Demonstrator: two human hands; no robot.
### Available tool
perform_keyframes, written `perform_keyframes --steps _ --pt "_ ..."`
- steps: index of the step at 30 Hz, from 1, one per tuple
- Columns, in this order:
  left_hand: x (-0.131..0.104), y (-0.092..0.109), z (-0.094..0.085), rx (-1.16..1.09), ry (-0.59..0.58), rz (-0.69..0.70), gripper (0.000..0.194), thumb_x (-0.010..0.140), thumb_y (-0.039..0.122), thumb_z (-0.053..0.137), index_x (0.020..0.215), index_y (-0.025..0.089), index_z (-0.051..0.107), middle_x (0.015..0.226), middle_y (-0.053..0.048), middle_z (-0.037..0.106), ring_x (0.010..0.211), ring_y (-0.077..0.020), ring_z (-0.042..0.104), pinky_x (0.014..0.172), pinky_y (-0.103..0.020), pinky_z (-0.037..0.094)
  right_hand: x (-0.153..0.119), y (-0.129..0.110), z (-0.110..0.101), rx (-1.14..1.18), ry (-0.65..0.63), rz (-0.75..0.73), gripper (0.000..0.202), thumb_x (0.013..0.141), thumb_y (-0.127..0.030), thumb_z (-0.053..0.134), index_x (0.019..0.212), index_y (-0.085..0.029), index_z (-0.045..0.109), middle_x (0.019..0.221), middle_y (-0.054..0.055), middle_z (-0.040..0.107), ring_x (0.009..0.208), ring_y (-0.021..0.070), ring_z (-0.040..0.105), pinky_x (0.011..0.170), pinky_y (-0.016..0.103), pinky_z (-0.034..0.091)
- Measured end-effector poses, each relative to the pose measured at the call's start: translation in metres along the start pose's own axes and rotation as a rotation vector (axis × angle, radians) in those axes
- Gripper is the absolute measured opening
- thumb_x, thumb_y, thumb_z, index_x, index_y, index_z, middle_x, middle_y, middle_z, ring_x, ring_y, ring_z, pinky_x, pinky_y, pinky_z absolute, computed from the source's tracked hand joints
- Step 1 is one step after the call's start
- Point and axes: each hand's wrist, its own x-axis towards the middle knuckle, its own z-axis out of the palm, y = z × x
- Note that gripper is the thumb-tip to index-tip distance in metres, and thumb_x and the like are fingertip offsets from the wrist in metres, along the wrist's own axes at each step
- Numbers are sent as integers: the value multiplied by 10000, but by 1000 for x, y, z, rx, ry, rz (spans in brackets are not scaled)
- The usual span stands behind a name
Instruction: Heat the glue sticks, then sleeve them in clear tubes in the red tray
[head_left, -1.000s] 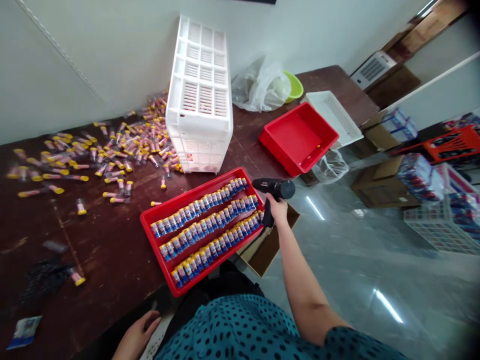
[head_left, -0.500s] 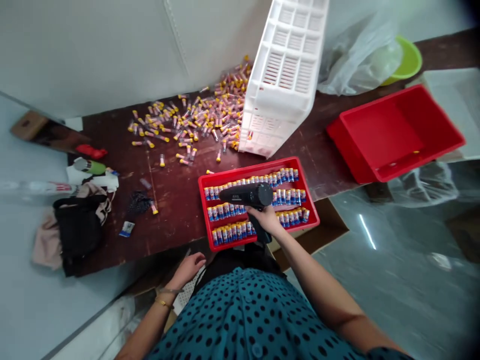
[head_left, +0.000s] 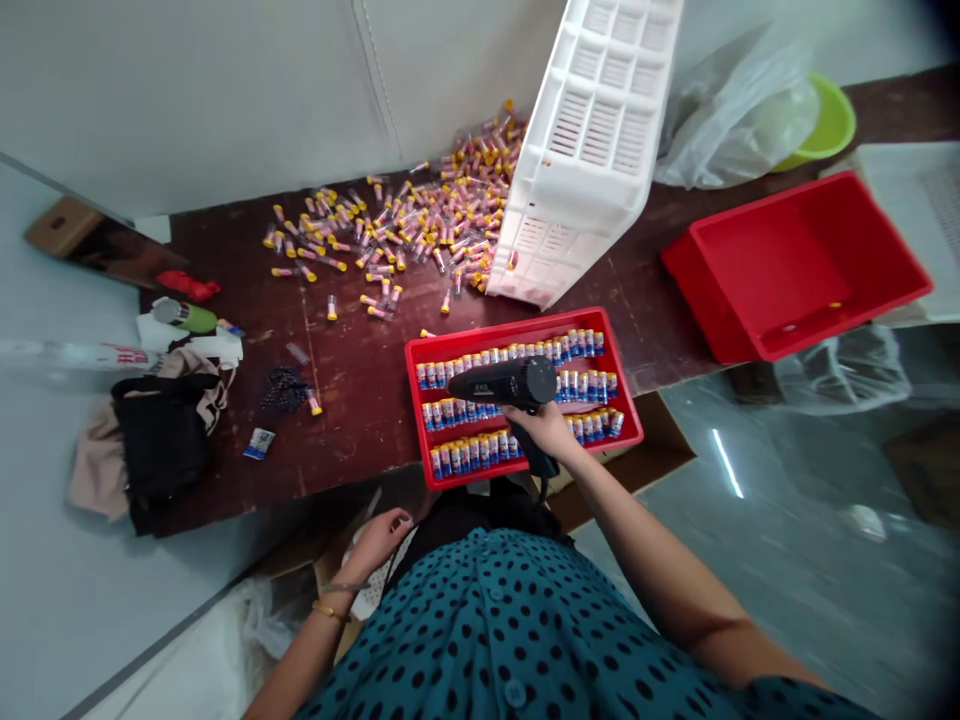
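My right hand [head_left: 551, 430] is wrapped round the handle of a black hair dryer [head_left: 495, 382], its barrel pointing left over a shallow red tray [head_left: 510, 331]. Inside the tray, three rows of small tubes [head_left: 472, 452] stand with yellow caps and blue-and-white labels. The dryer and hand cover part of the rows. Down by my lap, left of the tray's front edge, hangs my left hand [head_left: 386, 537], its fingers loosely bent and nothing visible in them.
Behind the tray, a heap of clear tubes with yellow caps [head_left: 450, 215] spreads beside a tilted white crate [head_left: 592, 190]. A deep red bin [head_left: 795, 270] and green bowl [head_left: 825, 120] are at right. A black bag [head_left: 161, 430] and green-labelled cup [head_left: 187, 316] lie left.
The view has shifted slightly, so the table's contents sit a little further right. The hair dryer has moved slightly right over the tray, still in my right hand. My left hand stays low.
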Motion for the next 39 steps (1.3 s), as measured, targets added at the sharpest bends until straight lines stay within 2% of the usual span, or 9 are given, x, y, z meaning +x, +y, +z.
perform_keyframes --steps 6,10,12,15,19,24,29,33,39 --pt "3 -1 -3 25 -4 35 309 859 351 497 983 151 697 963 -99 735 880 -221 657 792 -298 454 -34 21 -27 -10 268 65 411 703 -465 736 934 -125 724 863 102 752 779 254 668 707 342 520" --pt "9 1 -11 51 5 40 267 822 344 552 937 163 712 930 -86 745 870 -223 663 794 -297 460 -40 28 -31 23 104 76 435 670 -451 775 964 -132 736 882 104 756 803 269 683 720 360 533" --pt "13 2 -17 67 11 58 285 830 355 539 966 169 709 987 -89 746 919 -221 664 831 -291 458 -42 34 -44 21 112 95 428 663 -456 782 939 -131 745 867 104 759 784 270 688 703 364 542" --pt "18 1 -24 102 4 87 332 853 365 487 1016 164 695 1071 -108 734 995 -231 656 880 -302 453 -45 46 -83 60 409 151 481 650 -483 780 954 -113 746 900 122 761 786 277 698 695 371 555" --pt "24 -7 -21 149 -52 80 353 843 377 468 999 154 693 1044 -110 742 976 -247 672 866 -317 468 -58 57 -130 141 763 352 439 639 -514 766 778 -100 730 598 106 705 503 248 642 483 350 518" --pt "29 7 -19 186 -111 72 327 818 406 504 941 187 712 1000 -79 754 964 -249 677 855 -312 485 -74 66 -132 217 479 337 417 644 -536 777 699 -127 715 546 88 686 439 199 610 440 298 489" --pt "29 33 -29 188 -95 101 332 772 455 555 897 193 717 983 -78 751 943 -258 680 857 -321 496 -83 88 -136 147 760 377 466 649 -569 753 700 -109 700 545 87 681 439 193 611 451 292 492" --pt "31 32 -30 200 -126 92 325 771 452 534 870 200 713 950 -61 758 942 -256 684 851 -318 505 -90 96 -147 268 643 371 456 637 -544 776 758 -112 697 560 77 685 448 198 626 432 283 504" --pt "37 25 -19 191 -129 124 347 774 454 501 876 199 713 959 -63 763 949 -259 690 851 -313 507 -86 87 -156 288 748 362 413 713 -541 703 758 -132 669 536 53 668 406 167 592 418 269 507"
